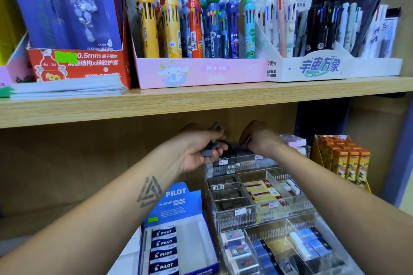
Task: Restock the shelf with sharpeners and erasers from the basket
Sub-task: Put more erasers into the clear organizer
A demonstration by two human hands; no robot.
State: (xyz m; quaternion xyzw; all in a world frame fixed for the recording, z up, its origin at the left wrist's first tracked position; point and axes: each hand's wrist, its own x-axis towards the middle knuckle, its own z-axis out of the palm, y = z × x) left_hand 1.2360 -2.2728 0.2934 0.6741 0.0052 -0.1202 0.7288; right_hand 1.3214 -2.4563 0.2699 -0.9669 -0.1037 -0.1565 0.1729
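A wooden stationery shelf (201,105) carries boxes of novelty multicolour pens (192,24) above. On the level below it stands a clear tiered acrylic organiser (263,214) filled with erasers, and a blue Pilot eraser box (178,236) sits just left of it. At the organiser's far top row, the left hand (199,147) curls around several small dark sharpeners (210,152). Just right of it, the right hand (257,138) reaches down into that row, fingers bent; whether it holds anything cannot be told.

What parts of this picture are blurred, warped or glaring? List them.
Head view: both hands are motion-blurred, the left hand with small dark pieces in its grip, the right hand at the back of the clear acrylic organizer; the wooden shelf board bows from wide-angle distortion; the organizer's dividers carry glare; the frame's right edge is soft.
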